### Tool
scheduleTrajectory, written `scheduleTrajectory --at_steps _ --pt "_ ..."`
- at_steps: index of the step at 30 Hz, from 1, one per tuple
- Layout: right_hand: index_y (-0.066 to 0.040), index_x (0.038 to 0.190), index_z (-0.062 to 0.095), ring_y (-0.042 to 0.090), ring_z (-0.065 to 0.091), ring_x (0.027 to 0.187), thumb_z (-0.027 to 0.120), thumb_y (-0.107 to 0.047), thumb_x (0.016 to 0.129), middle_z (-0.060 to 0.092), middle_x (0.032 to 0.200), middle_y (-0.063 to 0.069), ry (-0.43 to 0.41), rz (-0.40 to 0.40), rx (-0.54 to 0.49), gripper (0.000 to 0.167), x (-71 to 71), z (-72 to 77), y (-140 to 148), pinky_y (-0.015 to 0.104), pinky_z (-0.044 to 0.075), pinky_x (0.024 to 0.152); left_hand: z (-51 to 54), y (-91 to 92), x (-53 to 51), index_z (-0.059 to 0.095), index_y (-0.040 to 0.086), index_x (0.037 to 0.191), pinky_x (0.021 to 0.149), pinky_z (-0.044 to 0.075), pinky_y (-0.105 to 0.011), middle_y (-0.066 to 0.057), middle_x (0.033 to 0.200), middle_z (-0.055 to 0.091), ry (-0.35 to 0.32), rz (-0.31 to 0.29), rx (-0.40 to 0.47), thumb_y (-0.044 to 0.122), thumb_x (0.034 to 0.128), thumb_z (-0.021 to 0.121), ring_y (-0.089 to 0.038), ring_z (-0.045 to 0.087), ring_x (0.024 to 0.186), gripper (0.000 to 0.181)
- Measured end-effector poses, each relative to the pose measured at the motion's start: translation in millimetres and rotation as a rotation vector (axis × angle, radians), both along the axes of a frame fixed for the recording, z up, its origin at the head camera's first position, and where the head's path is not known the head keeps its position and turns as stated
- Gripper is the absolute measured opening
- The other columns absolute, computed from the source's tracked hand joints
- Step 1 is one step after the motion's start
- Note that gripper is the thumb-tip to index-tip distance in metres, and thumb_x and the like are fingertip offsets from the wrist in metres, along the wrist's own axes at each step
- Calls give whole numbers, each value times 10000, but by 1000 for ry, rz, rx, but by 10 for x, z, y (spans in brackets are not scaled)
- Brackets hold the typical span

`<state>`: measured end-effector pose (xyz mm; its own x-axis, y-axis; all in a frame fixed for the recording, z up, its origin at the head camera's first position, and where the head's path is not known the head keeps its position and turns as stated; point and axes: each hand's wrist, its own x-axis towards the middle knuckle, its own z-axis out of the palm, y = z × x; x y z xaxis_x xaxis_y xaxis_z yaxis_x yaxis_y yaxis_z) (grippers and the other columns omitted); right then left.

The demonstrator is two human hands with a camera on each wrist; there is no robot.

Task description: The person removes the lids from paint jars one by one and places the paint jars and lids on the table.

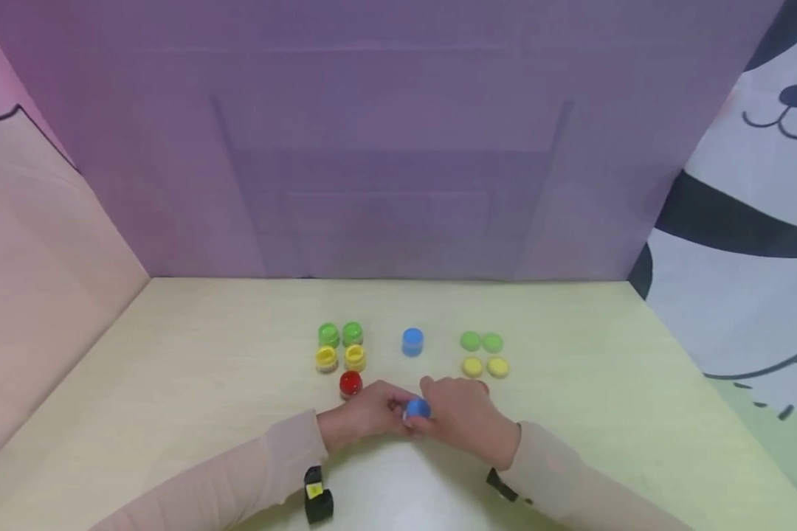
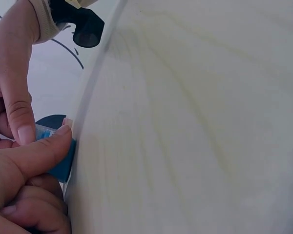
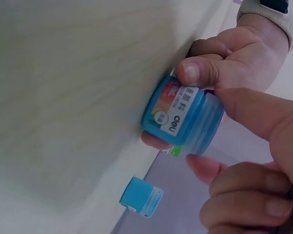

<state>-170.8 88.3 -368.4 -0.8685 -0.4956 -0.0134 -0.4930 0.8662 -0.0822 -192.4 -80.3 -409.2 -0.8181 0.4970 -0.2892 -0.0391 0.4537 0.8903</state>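
Note:
A small blue paint jar [image 3: 168, 112] with a printed label and a clear-rimmed lid is between my two hands, just above the table's near middle. The fingers and thumb of my left hand [image 1: 370, 409] grip its body. My right hand [image 1: 470, 417] pinches the lid [image 3: 205, 122] between thumb and index finger, and the lid is on the jar. In the head view, fingers cover much of this jar. Just beyond the left hand stands a red jar [image 1: 350, 383]. A second blue jar [image 1: 412, 341] stands upright farther back, lid on.
Two green jars [image 1: 353, 333] and two yellow jars [image 1: 355, 358] stand lidless at the back left. Green lids [image 1: 470, 341] and yellow lids [image 1: 498, 367] lie at the right. A red lid [image 1: 483, 386] is partly hidden behind the right hand. A purple panel [image 1: 398, 214] rises behind the table.

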Motion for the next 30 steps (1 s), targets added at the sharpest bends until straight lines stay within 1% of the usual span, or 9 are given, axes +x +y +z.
scheduleTrajectory --at_steps 5,9,13,18,21,23,25,28,30 --pt "-105 827 502 96 352 468 701 -426 808 403 575 -30 -24 85 -84 378 -31 3 67 222 292 391 5 3 -11 739 185 978 721 380 -290 37 834 626 8 -4 5 88 771 762 -141 470 799 230" --pt "-105 905 531 68 338 489 703 -328 831 407 588 -51 -40 175 -136 292 -64 -9 138 197 284 399 -8 4 -13 737 197 988 669 338 -291 20 741 543 4 0 10 121 759 780 -147 442 759 245" --pt "-118 1033 586 40 386 514 687 -257 851 509 629 -64 -80 258 -169 251 -99 1 183 184 350 457 -13 1 -9 731 194 999 693 350 -297 28 775 584 24 -8 3 149 755 787 -144 463 774 255" --pt "-132 1160 606 15 394 482 671 -169 860 548 604 -58 -92 338 -173 308 -92 29 234 163 369 478 -10 0 1 723 181 1033 747 388 -303 36 861 644 17 -7 2 148 751 790 -140 485 802 292" --pt "-154 1204 592 17 358 455 661 -136 866 473 548 -78 -86 347 -167 345 -73 17 247 164 344 453 -5 -7 11 720 179 1042 797 414 -311 46 916 669 5 5 -1 138 747 791 -138 504 825 306" --pt "-159 1213 580 16 335 443 656 -155 874 426 529 -94 -77 346 -169 348 -61 6 246 168 317 432 -6 -9 13 720 179 1038 797 412 -315 43 915 668 6 9 -5 139 746 791 -141 504 826 303" --pt "-137 1206 566 17 318 440 645 -202 887 392 521 -99 -41 343 -166 335 -46 -10 239 171 295 414 -10 -12 11 722 178 1027 781 401 -312 42 900 658 12 6 -9 136 750 788 -142 494 823 288" --pt "-91 1171 546 16 314 454 622 -299 900 390 540 -98 16 301 -168 351 -21 -31 209 177 278 402 -12 -13 11 728 189 1007 769 391 -321 38 888 647 13 4 -16 130 763 776 -149 487 828 255" --pt "-64 1087 543 24 312 452 618 -347 894 386 545 -86 41 241 -177 351 -4 -40 180 182 268 393 -9 -9 14 731 194 1000 811 413 -340 48 923 660 11 3 -12 117 775 763 -148 503 858 240"
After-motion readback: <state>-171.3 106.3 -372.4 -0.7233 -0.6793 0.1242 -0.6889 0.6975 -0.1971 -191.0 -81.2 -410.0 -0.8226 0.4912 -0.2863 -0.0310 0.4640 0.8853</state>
